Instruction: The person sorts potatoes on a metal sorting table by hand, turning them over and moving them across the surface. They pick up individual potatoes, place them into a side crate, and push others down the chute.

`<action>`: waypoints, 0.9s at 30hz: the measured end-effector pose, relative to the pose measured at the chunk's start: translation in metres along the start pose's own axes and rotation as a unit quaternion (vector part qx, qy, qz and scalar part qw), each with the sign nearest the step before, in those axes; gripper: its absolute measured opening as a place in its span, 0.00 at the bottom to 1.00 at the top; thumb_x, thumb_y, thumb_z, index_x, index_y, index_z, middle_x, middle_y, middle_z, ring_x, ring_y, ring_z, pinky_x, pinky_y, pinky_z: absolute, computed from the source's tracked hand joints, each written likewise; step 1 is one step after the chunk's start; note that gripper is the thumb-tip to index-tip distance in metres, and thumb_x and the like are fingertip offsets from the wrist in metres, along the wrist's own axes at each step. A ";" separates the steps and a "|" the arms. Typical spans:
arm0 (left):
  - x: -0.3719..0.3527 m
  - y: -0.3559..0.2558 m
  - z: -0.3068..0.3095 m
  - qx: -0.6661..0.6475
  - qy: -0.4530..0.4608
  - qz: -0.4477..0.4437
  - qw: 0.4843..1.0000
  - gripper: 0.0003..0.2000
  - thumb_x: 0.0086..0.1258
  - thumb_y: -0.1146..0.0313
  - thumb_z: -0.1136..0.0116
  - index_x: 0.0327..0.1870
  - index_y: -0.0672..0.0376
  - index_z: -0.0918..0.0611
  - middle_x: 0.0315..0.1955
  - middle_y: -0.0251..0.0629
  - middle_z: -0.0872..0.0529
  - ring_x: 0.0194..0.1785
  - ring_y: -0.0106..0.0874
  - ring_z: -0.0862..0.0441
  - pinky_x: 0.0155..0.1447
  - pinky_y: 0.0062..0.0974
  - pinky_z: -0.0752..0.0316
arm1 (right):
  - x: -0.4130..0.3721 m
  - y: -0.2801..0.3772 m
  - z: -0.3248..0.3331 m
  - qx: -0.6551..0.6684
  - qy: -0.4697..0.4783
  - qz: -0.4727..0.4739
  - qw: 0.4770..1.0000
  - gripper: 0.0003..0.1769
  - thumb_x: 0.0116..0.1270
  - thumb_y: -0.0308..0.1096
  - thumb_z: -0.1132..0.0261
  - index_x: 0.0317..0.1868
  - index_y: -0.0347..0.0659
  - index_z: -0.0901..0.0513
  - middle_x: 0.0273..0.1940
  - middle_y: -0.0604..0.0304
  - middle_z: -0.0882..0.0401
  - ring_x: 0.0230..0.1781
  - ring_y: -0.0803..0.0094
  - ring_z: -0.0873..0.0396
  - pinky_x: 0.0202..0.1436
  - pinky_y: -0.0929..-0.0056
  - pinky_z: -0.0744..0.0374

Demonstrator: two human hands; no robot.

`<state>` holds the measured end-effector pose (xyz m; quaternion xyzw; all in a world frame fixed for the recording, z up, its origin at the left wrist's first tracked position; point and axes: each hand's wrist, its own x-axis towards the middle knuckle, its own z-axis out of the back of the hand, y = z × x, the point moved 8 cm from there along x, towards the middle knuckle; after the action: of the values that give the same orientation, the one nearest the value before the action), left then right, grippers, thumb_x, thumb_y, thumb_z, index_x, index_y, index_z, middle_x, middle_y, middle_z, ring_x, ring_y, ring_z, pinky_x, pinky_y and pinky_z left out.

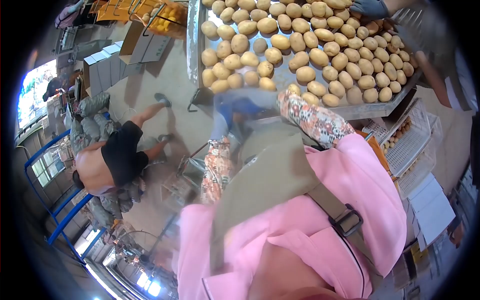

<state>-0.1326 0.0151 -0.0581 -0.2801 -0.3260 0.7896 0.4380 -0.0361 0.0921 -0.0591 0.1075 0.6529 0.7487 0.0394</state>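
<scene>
Many potatoes lie on a metal table. At its near edge, my left hand and my right hand are close together, both in blue-grey gloves below floral sleeves. Motion smears the fingers of both, so whether they hold anything cannot be made out. The nearest potatoes are just beyond my hands, at the table's near left corner.
A co-worker's gloved hand is over the potatoes at the upper right. Another person bends over filled sacks at left. Cardboard boxes stand at upper left, white crates below the table's right side.
</scene>
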 end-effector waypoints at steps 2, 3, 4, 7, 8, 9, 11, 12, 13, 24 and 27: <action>0.006 -0.014 -0.003 -0.039 0.049 0.001 0.998 0.14 0.76 0.68 0.54 0.55 0.66 0.28 0.46 0.44 0.23 0.48 0.33 0.25 0.53 0.30 0.28 | 0.004 0.026 0.058 0.228 -0.090 -0.178 0.953 0.14 0.71 0.40 0.45 0.52 0.48 0.19 0.44 0.63 0.25 0.42 0.72 0.25 0.47 0.73 0.26; 0.000 -0.032 -0.002 -0.039 0.050 -0.003 0.998 0.14 0.76 0.68 0.54 0.55 0.66 0.28 0.46 0.44 0.23 0.48 0.33 0.25 0.53 0.30 0.28 | -0.007 0.055 0.096 0.266 -0.177 -0.276 0.907 0.13 0.71 0.40 0.44 0.52 0.48 0.19 0.41 0.65 0.26 0.39 0.75 0.27 0.45 0.75 0.26; -0.007 -0.039 0.001 -0.079 0.033 0.041 0.995 0.19 0.76 0.63 0.54 0.60 0.70 0.30 0.51 0.49 0.24 0.53 0.36 0.26 0.59 0.30 0.31 | -0.013 0.048 0.124 0.233 -0.251 -0.239 0.909 0.18 0.71 0.44 0.45 0.55 0.48 0.21 0.48 0.61 0.24 0.46 0.71 0.26 0.52 0.70 0.28; -0.030 -0.030 0.005 -0.084 0.022 0.066 0.994 0.25 0.76 0.60 0.51 0.65 0.73 0.34 0.57 0.51 0.25 0.58 0.37 0.27 0.64 0.30 0.34 | -0.055 0.028 0.208 -0.511 -0.304 -0.102 0.797 0.18 0.67 0.42 0.40 0.57 0.53 0.22 0.58 0.58 0.26 0.57 0.58 0.26 0.61 0.61 0.29; -0.040 -0.023 0.008 -0.110 0.008 0.078 0.991 0.20 0.75 0.63 0.51 0.60 0.70 0.31 0.50 0.47 0.24 0.51 0.35 0.27 0.58 0.30 0.31 | -0.083 0.021 0.200 -0.562 -0.249 -0.074 0.785 0.19 0.66 0.42 0.39 0.57 0.55 0.22 0.63 0.57 0.30 0.63 0.53 0.31 0.66 0.55 0.34; -0.050 -0.013 0.009 -0.135 -0.007 0.089 0.987 0.15 0.75 0.66 0.51 0.55 0.67 0.29 0.43 0.43 0.23 0.45 0.32 0.27 0.51 0.30 0.28 | -0.109 0.020 0.184 -0.610 -0.193 -0.045 0.768 0.20 0.65 0.42 0.39 0.58 0.58 0.22 0.67 0.55 0.34 0.68 0.47 0.36 0.71 0.50 0.39; -0.063 0.031 0.009 -0.169 -0.050 0.095 0.980 0.16 0.75 0.64 0.51 0.55 0.67 0.29 0.41 0.41 0.23 0.42 0.31 0.27 0.49 0.31 0.29 | -0.143 0.007 0.156 -0.583 -0.091 -0.135 0.796 0.21 0.66 0.42 0.41 0.61 0.62 0.24 0.71 0.55 0.40 0.72 0.45 0.42 0.76 0.46 0.47; -0.067 0.026 0.014 -0.187 -0.040 0.170 0.967 0.16 0.75 0.64 0.51 0.56 0.66 0.29 0.41 0.40 0.24 0.42 0.31 0.27 0.49 0.31 0.29 | -0.146 0.010 0.139 -0.544 -0.077 -0.173 0.818 0.23 0.68 0.41 0.43 0.64 0.65 0.27 0.72 0.57 0.41 0.75 0.46 0.48 0.77 0.47 0.51; -0.074 0.028 0.015 -0.202 -0.027 0.246 0.948 0.16 0.75 0.63 0.51 0.57 0.65 0.30 0.40 0.40 0.24 0.42 0.30 0.28 0.49 0.32 0.30 | -0.144 0.021 0.117 -0.556 0.017 -0.204 0.806 0.24 0.67 0.45 0.43 0.64 0.62 0.27 0.72 0.58 0.40 0.76 0.45 0.52 0.77 0.44 0.54; 0.045 -0.008 -0.049 0.123 0.144 0.003 0.982 0.14 0.75 0.63 0.50 0.47 0.69 0.24 0.41 0.46 0.21 0.45 0.35 0.25 0.53 0.28 0.29 | -0.019 0.030 0.057 -0.093 -0.027 -0.183 0.978 0.17 0.61 0.36 0.40 0.51 0.50 0.17 0.47 0.55 0.17 0.50 0.58 0.20 0.56 0.64 0.24; 0.020 -0.027 -0.039 -0.044 0.135 0.037 0.989 0.17 0.74 0.63 0.50 0.53 0.69 0.26 0.46 0.47 0.22 0.48 0.36 0.25 0.55 0.29 0.29 | -0.031 0.013 0.177 -0.116 -0.258 -0.186 0.941 0.16 0.65 0.36 0.41 0.52 0.43 0.21 0.49 0.51 0.19 0.47 0.56 0.21 0.51 0.63 0.23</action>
<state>-0.0993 0.0540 -0.0653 -0.4153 -0.2874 0.7451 0.4356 0.0327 0.2553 -0.0277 0.1682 0.5376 0.7451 0.3571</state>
